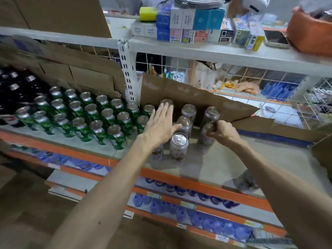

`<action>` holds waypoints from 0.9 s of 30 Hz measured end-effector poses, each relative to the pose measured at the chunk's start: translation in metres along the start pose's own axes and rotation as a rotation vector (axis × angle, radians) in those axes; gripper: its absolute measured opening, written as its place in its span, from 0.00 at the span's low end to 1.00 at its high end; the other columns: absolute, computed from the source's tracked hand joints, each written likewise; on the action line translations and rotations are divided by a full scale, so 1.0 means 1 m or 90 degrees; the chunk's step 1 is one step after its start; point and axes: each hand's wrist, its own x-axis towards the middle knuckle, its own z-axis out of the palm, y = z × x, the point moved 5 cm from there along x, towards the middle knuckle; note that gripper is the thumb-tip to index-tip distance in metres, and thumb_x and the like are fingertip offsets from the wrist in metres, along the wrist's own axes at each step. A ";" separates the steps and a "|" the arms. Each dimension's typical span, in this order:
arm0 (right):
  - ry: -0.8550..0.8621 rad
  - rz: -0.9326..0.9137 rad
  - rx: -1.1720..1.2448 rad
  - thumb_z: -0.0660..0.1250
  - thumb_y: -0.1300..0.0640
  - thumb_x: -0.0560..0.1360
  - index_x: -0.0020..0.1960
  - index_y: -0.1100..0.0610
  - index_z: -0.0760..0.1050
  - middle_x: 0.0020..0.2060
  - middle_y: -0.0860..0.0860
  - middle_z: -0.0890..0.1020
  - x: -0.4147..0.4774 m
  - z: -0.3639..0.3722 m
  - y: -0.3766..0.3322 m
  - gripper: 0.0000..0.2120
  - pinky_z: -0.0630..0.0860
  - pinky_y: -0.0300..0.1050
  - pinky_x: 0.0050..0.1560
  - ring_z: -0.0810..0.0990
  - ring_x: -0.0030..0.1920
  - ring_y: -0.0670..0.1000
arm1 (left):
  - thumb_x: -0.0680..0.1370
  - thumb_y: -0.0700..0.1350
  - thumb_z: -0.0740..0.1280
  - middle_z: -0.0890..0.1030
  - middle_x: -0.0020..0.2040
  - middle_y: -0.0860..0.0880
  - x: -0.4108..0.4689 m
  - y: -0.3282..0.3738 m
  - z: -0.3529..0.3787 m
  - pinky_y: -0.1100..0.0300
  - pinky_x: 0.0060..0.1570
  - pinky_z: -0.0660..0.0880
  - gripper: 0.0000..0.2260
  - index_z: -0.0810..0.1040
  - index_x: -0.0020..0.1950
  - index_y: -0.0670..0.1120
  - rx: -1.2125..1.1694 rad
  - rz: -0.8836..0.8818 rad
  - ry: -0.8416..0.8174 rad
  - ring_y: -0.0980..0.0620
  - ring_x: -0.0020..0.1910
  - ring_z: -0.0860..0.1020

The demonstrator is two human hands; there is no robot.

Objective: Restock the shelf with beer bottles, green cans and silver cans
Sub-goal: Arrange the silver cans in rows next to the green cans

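Observation:
Several silver cans stand on the shelf (224,164) at centre, the nearest one (179,149) close to the front edge. My left hand (161,123) lies flat with straight fingers over the silver cans on the left of that group, hiding the ones below it. My right hand (221,131) grips the top of a silver can (206,141) on the right of the group. Rows of green cans (93,117) fill the shelf to the left. Dark beer bottles (16,90) stand at the far left.
Brown cardboard (197,99) lines the back of the shelf behind the cans. An upper shelf (215,53) carries small boxes, a phone and an orange bag. Lower shelves hold blue water bottles (206,220). A blurred silver can (247,182) lies near the front edge at right.

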 end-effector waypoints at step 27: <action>-0.059 -0.089 0.030 0.73 0.53 0.71 0.63 0.59 0.74 0.54 0.60 0.81 0.017 0.001 -0.005 0.23 0.78 0.51 0.51 0.80 0.52 0.61 | 0.83 0.59 0.54 0.53 0.81 0.42 0.014 0.021 0.002 0.48 0.78 0.45 0.33 0.51 0.80 0.40 0.027 -0.014 -0.055 0.46 0.80 0.49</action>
